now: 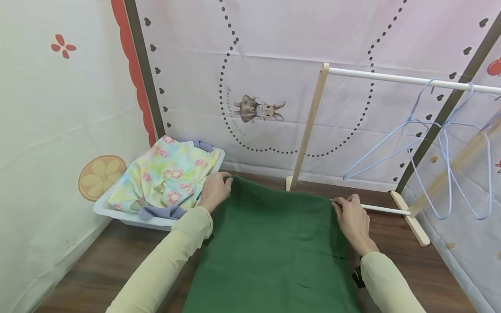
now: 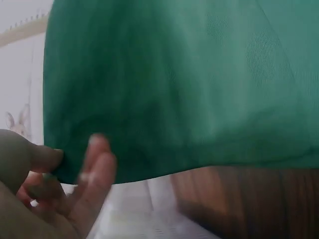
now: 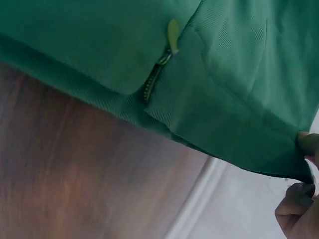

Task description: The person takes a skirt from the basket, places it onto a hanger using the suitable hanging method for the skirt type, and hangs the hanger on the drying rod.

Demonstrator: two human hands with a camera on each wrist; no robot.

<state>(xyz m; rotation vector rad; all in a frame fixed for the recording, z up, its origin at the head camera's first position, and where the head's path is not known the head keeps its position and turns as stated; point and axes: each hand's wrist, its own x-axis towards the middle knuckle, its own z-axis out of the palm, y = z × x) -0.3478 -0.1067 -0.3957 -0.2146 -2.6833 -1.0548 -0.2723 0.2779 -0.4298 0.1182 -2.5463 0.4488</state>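
Step in hand, as judged: spreading the green cloth (image 1: 274, 248), beside the basket (image 1: 156, 223). Grip: left hand (image 1: 215, 190) and right hand (image 1: 353, 221) each clamped on 1 far corner, edge spanning between. Next move appears to call for even tension.

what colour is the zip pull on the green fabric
Yellowish green; the zip pull shows best in the right wrist view.
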